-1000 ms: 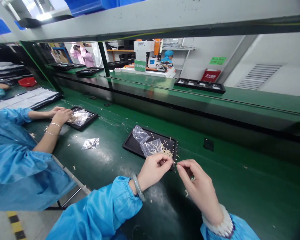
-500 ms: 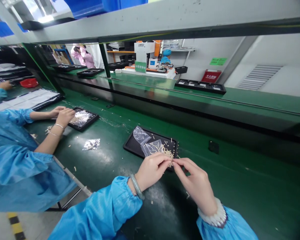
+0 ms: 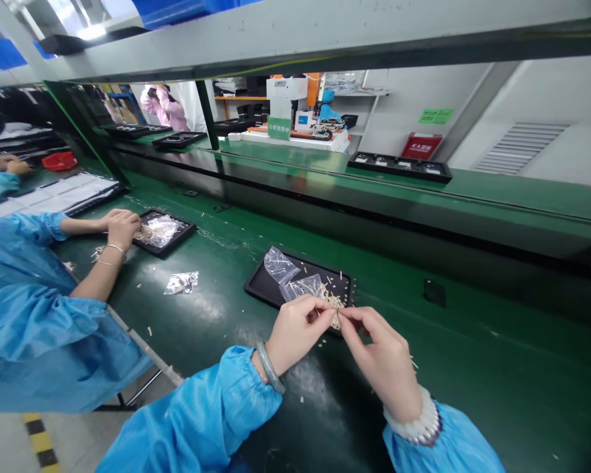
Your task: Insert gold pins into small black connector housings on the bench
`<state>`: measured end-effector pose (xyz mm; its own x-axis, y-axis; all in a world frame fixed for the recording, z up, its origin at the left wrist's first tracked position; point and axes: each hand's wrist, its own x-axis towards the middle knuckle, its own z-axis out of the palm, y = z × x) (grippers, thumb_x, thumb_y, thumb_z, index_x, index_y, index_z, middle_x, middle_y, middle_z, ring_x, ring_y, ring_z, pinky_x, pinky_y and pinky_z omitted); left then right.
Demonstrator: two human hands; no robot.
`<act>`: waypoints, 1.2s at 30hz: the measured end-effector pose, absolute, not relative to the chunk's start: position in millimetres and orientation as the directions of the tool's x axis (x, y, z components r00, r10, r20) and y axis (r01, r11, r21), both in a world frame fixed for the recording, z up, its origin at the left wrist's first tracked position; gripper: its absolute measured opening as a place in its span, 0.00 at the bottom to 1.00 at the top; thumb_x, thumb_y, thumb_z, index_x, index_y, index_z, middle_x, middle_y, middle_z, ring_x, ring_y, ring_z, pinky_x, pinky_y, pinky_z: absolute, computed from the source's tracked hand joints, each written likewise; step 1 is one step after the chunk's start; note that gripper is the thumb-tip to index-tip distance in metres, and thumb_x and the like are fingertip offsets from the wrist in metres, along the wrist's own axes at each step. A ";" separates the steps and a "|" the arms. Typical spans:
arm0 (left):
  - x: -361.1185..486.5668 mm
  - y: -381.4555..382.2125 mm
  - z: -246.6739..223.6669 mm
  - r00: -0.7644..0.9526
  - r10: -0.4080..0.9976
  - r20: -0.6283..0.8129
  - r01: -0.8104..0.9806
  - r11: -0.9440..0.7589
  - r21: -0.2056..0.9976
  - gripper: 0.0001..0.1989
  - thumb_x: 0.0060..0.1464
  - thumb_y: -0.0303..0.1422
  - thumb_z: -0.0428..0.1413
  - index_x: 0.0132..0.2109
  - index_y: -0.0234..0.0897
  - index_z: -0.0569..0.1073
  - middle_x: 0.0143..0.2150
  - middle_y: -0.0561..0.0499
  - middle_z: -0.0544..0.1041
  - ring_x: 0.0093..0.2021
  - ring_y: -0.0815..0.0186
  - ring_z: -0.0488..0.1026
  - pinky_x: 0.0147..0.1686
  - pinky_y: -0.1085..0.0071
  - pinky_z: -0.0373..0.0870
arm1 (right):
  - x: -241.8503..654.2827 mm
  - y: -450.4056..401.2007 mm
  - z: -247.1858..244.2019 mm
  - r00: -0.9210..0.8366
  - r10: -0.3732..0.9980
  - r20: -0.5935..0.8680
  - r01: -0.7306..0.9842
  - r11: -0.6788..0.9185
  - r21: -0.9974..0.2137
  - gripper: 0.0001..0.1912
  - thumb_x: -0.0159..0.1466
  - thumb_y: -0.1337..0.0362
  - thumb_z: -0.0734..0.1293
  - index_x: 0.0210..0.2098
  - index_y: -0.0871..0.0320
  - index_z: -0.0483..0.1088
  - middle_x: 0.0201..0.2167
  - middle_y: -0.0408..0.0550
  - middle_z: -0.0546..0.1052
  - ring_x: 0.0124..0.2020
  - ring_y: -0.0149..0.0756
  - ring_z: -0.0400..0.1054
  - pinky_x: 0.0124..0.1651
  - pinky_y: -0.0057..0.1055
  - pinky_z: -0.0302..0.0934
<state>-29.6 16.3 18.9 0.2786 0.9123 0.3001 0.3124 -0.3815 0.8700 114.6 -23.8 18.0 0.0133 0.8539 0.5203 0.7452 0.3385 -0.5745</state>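
Over the near right corner of a black tray (image 3: 266, 286), both of my hands pinch close together. My left hand (image 3: 298, 332) has thumb and forefinger pressed at the tips. Facing it, my right hand (image 3: 381, 355) is pinched as well, its fingertips almost touching the left ones. Whatever lies between the fingertips is too small to make out. Small beige strips (image 3: 333, 301) are heaped in the tray's right part, just beyond my fingers. Two clear plastic bags (image 3: 280, 264) lie in the tray, left of the heap.
To the left, a co-worker's hands (image 3: 121, 226) work over another black tray (image 3: 166, 249) with strips and a bag. A small clear bag (image 3: 181, 283) lies between the trays. A flat black piece (image 3: 434, 293) rests at right. A raised ledge (image 3: 295, 203) runs behind; a shelf beam (image 3: 325, 39) hangs overhead.
My fingertips have parted slightly and stay pinched. A few small pieces now show on the table below them and beside my right hand. The co-worker's hands have shifted slightly left.
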 end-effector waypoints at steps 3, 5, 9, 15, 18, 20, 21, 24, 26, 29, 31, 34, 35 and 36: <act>-29.6 15.7 21.1 0.335 0.882 0.331 0.318 -0.436 0.842 0.06 0.54 0.30 0.52 0.34 0.35 0.74 0.30 0.52 0.72 0.29 0.71 0.67 0.29 0.76 0.65 | 114.3 -24.1 19.3 0.005 0.863 0.506 0.726 0.344 -0.595 0.07 0.63 0.63 0.60 0.37 0.55 0.69 0.33 0.47 0.75 0.34 0.35 0.70 0.38 0.30 0.64; -29.9 15.5 21.7 0.379 0.854 0.355 0.310 -0.479 0.821 0.07 0.55 0.29 0.51 0.35 0.35 0.73 0.31 0.52 0.72 0.29 0.71 0.68 0.30 0.76 0.66 | 115.4 -23.9 20.9 0.001 0.862 0.506 0.721 0.350 -0.598 0.08 0.63 0.63 0.60 0.37 0.55 0.70 0.33 0.47 0.75 0.34 0.35 0.71 0.39 0.31 0.65; -30.6 16.0 20.0 0.448 0.796 0.407 0.293 -0.561 0.774 0.09 0.56 0.28 0.48 0.37 0.36 0.73 0.35 0.49 0.74 0.35 0.69 0.70 0.36 0.74 0.68 | 118.7 -23.2 23.0 -0.029 0.862 0.506 0.744 0.357 -0.565 0.08 0.63 0.64 0.60 0.36 0.55 0.71 0.33 0.46 0.76 0.35 0.35 0.72 0.39 0.30 0.66; -27.9 15.3 18.1 0.405 0.817 0.411 0.235 -0.527 0.816 0.07 0.55 0.26 0.50 0.35 0.35 0.74 0.34 0.50 0.74 0.35 0.69 0.70 0.36 0.74 0.67 | 116.6 -22.2 18.6 -0.013 0.845 0.534 0.778 0.344 -0.525 0.08 0.62 0.66 0.60 0.35 0.55 0.70 0.32 0.45 0.77 0.32 0.34 0.72 0.38 0.30 0.65; -25.1 13.6 17.9 0.358 0.862 0.358 0.201 -0.446 0.872 0.06 0.54 0.27 0.52 0.34 0.34 0.74 0.32 0.50 0.74 0.32 0.70 0.69 0.32 0.75 0.66 | 112.7 -21.7 17.0 0.026 0.842 0.540 0.761 0.333 -0.557 0.07 0.62 0.66 0.60 0.34 0.55 0.70 0.30 0.45 0.76 0.30 0.33 0.71 0.36 0.29 0.65; -23.6 12.5 17.3 0.337 0.883 0.325 0.181 -0.400 0.898 0.06 0.54 0.28 0.53 0.34 0.33 0.75 0.31 0.50 0.73 0.31 0.70 0.69 0.30 0.75 0.65 | 110.8 -21.2 16.2 0.066 0.838 0.541 0.753 0.314 -0.578 0.07 0.61 0.66 0.59 0.33 0.56 0.69 0.29 0.45 0.76 0.28 0.33 0.71 0.34 0.29 0.65; -23.2 12.2 16.9 0.330 0.891 0.311 0.170 -0.380 0.909 0.06 0.54 0.29 0.53 0.34 0.33 0.75 0.31 0.50 0.73 0.30 0.70 0.68 0.30 0.75 0.65 | 110.5 -20.9 15.8 0.088 0.838 0.538 0.751 0.299 -0.589 0.07 0.61 0.66 0.59 0.32 0.56 0.69 0.28 0.44 0.76 0.27 0.32 0.70 0.33 0.28 0.65; -22.9 13.0 15.7 0.301 0.918 0.259 0.125 -0.307 0.943 0.07 0.53 0.30 0.53 0.34 0.33 0.75 0.32 0.50 0.74 0.31 0.70 0.69 0.31 0.76 0.66 | 112.2 -19.4 14.4 0.143 0.852 0.504 0.729 0.254 -0.636 0.07 0.60 0.64 0.60 0.32 0.56 0.69 0.25 0.43 0.76 0.24 0.32 0.70 0.31 0.28 0.65; -23.3 15.2 15.2 0.272 0.941 0.201 0.097 -0.234 0.967 0.06 0.53 0.30 0.53 0.34 0.33 0.74 0.32 0.50 0.75 0.32 0.70 0.70 0.32 0.76 0.67 | 114.6 -18.6 14.2 0.169 0.858 0.486 0.709 0.237 -0.664 0.07 0.60 0.63 0.61 0.32 0.56 0.69 0.25 0.43 0.76 0.24 0.32 0.70 0.30 0.27 0.65; -24.3 18.4 14.8 0.235 0.962 0.137 0.087 -0.162 0.983 0.07 0.52 0.32 0.54 0.33 0.32 0.74 0.30 0.51 0.75 0.31 0.70 0.71 0.32 0.76 0.68 | 116.5 -19.0 16.3 0.172 0.854 0.491 0.702 0.243 -0.669 0.07 0.61 0.62 0.61 0.34 0.56 0.70 0.27 0.44 0.76 0.25 0.32 0.70 0.31 0.27 0.65; -24.8 18.9 14.6 0.222 0.962 0.158 0.104 -0.184 0.977 0.07 0.53 0.32 0.54 0.33 0.32 0.74 0.30 0.51 0.75 0.31 0.70 0.70 0.32 0.76 0.68 | 115.8 -19.9 18.3 0.131 0.857 0.498 0.702 0.275 -0.657 0.07 0.61 0.62 0.61 0.34 0.56 0.70 0.28 0.44 0.76 0.27 0.32 0.70 0.33 0.28 0.65; -25.5 17.2 14.5 0.226 0.934 0.275 0.183 -0.318 0.930 0.07 0.54 0.31 0.53 0.33 0.33 0.74 0.31 0.51 0.74 0.30 0.70 0.69 0.30 0.76 0.66 | 114.1 -20.9 19.7 0.063 0.867 0.495 0.689 0.321 -0.650 0.07 0.62 0.62 0.61 0.34 0.55 0.71 0.30 0.45 0.76 0.29 0.33 0.70 0.35 0.29 0.65; -26.0 16.6 14.4 0.238 0.915 0.324 0.215 -0.375 0.902 0.07 0.54 0.31 0.53 0.33 0.33 0.74 0.31 0.51 0.74 0.29 0.71 0.68 0.29 0.76 0.66 | 114.0 -20.9 19.6 0.051 0.869 0.492 0.686 0.328 -0.649 0.08 0.62 0.62 0.61 0.35 0.55 0.71 0.31 0.45 0.76 0.30 0.33 0.70 0.36 0.29 0.65; -26.6 16.2 14.3 0.256 0.893 0.370 0.242 -0.430 0.870 0.07 0.54 0.30 0.53 0.33 0.34 0.74 0.31 0.51 0.74 0.29 0.71 0.68 0.29 0.76 0.66 | 114.2 -20.9 19.2 0.041 0.870 0.491 0.688 0.331 -0.646 0.08 0.62 0.63 0.61 0.35 0.56 0.71 0.31 0.45 0.76 0.31 0.33 0.70 0.36 0.29 0.65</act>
